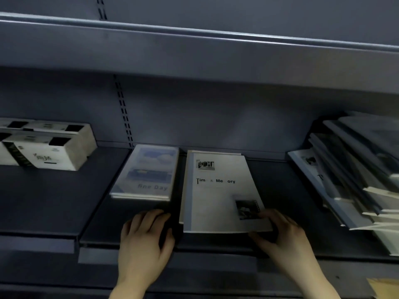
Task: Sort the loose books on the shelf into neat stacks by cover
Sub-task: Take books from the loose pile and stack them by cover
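Now, right hand (285, 236) pinching the white book (218, 190) by its near corner, left hand (144, 240) loosely curled, empty, on the shelf (43, 201)

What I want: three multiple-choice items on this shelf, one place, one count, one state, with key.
1. The Fine Day stack lies: A left of the Time & Memory book; B right of it; C on it.
2. Photos on that book's cover: A one; B two; C four.
3. The pile at right is: A squared; B slumped askew; C upright.
Key: 1 A, it sits beside the book's spine edge; 2 B, one top left, one bottom right; 3 B, its covers fan out unevenly.
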A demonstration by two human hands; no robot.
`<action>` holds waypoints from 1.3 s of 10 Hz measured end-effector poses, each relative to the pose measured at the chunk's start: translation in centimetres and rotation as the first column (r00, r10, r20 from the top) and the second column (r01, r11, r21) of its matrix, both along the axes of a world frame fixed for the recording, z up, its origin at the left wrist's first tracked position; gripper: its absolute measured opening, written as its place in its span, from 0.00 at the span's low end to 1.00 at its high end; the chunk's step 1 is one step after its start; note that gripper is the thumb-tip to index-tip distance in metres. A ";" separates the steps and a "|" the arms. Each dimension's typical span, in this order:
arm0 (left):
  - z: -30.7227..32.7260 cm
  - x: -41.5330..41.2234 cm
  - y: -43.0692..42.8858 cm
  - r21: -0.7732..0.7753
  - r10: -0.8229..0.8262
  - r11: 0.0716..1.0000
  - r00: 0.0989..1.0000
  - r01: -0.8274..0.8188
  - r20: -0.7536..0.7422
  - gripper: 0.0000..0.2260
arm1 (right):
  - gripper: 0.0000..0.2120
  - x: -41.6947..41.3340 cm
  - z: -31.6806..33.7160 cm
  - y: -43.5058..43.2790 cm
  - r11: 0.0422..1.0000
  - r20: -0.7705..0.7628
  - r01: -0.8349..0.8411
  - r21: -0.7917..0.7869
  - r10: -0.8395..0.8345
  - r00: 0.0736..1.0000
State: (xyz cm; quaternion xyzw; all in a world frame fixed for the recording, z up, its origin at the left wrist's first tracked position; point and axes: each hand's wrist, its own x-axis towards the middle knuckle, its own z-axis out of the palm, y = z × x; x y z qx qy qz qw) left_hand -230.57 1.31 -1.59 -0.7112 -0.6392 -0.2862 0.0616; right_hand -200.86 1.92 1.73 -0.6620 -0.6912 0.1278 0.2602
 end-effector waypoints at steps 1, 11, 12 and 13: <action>0.1 0.1 0.0 -0.013 0.013 1.000 1.000 -0.013 -0.003 0.18 | 0.18 -0.6 -0.6 0.5 0.996 0.090 -0.002 0.092 -0.006 0.996; 0.0 0.3 -0.1 -0.028 0.033 0.999 0.999 -0.034 -0.028 0.18 | 0.11 -0.6 -2.6 1.4 0.937 0.049 0.023 0.349 -0.043 0.998; 0.0 0.3 -0.2 -0.033 0.032 0.999 0.999 -0.033 -0.026 0.18 | 0.10 -0.7 -2.7 1.4 0.933 0.060 0.022 0.360 -0.046 0.997; 0.0 0.3 -0.2 -0.048 0.030 0.998 0.999 -0.032 -0.030 0.18 | 0.10 -0.7 -2.7 1.4 0.931 0.042 0.046 0.361 -0.065 0.997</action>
